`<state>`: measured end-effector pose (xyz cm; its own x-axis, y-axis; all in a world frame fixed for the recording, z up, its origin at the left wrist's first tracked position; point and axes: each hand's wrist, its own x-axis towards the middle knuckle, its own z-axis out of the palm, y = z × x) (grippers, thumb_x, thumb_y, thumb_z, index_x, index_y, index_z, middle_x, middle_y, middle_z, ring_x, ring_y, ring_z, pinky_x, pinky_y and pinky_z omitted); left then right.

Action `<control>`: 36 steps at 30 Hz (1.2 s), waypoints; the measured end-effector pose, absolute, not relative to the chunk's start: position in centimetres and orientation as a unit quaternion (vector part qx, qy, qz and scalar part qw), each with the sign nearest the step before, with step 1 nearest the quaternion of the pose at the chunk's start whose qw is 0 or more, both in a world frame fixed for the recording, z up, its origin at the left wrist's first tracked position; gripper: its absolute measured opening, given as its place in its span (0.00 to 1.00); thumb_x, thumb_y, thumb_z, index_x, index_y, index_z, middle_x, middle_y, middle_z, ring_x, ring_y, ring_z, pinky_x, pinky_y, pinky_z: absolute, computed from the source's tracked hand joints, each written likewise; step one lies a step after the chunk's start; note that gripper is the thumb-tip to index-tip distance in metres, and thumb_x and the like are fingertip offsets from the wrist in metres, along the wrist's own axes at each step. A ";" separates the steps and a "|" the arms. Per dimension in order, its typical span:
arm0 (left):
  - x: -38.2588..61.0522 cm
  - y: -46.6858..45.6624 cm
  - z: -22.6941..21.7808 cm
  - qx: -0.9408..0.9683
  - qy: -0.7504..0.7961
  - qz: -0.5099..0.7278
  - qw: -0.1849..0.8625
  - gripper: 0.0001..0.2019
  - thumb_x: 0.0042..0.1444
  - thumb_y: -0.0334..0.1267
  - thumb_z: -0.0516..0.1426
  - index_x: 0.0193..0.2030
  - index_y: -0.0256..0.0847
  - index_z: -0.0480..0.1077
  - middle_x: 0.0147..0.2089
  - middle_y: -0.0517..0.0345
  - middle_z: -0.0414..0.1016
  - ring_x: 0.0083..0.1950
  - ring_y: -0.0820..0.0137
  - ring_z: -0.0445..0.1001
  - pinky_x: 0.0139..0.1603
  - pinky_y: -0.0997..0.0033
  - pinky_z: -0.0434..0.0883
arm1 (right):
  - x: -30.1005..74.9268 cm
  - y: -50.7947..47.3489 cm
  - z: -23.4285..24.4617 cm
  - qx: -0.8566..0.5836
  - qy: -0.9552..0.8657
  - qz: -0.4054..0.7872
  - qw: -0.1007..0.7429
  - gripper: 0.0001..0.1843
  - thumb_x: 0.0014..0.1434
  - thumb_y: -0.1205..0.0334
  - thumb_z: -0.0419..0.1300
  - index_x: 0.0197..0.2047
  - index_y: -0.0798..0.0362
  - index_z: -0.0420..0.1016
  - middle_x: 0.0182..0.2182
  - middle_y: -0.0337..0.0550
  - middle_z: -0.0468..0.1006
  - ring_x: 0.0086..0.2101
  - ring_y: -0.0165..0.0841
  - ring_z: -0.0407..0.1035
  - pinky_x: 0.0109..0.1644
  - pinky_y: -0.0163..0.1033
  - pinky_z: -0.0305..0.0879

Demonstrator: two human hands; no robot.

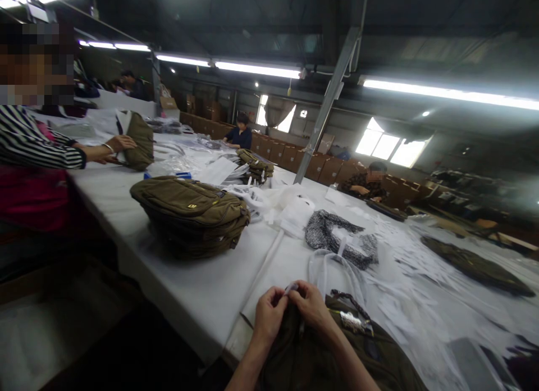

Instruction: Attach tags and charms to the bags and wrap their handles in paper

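My left hand (268, 315) and my right hand (310, 308) are close together above an olive-brown bag (337, 351) that lies at the near edge of the white table (202, 290). Both hands pinch a small pale item (291, 289) between their fingertips; it is too small to name. A metal clip and dark cord (351, 319) lie on the bag just right of my right hand.
A stack of olive bags (191, 211) sits to the left on the table. A person in a striped sleeve (37, 144) at far left handles another bag (141, 139). White plastic wraps (295, 211), a grey patterned piece (337, 236) and more bags (475, 264) lie further along. Other workers sit behind.
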<state>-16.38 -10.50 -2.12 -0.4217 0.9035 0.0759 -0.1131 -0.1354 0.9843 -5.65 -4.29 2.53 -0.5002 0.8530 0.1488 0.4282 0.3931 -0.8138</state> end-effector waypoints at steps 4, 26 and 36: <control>-16.0 -10.5 -2.1 0.367 0.557 0.650 0.364 0.08 0.50 0.40 0.55 0.28 0.38 0.70 0.26 0.60 0.72 0.30 0.70 0.70 0.32 0.74 0.66 | -5.9 -4.1 2.0 -0.430 -0.721 0.441 0.318 0.05 0.44 0.65 0.56 0.20 0.55 0.70 0.17 0.33 0.66 0.23 0.28 0.59 0.28 0.31 0.53; -15.1 -11.9 -1.9 0.496 0.618 0.566 0.229 0.12 0.57 0.38 0.48 0.40 0.41 0.71 0.37 0.53 0.73 0.40 0.66 0.70 0.43 0.67 0.65 | -5.7 -5.1 -0.5 -0.426 -0.544 0.625 0.362 0.21 0.43 0.45 0.65 0.22 0.56 0.65 0.13 0.28 0.60 0.13 0.20 0.49 0.15 0.27 0.45; -16.5 -11.1 -2.4 0.470 0.546 0.586 0.371 0.11 0.53 0.44 0.53 0.32 0.38 0.69 0.28 0.61 0.69 0.29 0.72 0.65 0.32 0.75 0.63 | -5.4 -5.3 -0.5 -0.418 -0.527 0.637 0.378 0.20 0.45 0.47 0.64 0.22 0.57 0.68 0.13 0.30 0.62 0.13 0.19 0.50 0.14 0.26 0.44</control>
<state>-16.48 -11.12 -2.39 -0.2832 0.9481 0.1443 0.0785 -0.1271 0.9888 -5.43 -5.31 -0.45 -0.3654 0.9211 -0.1343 -0.0409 -0.1600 -0.9863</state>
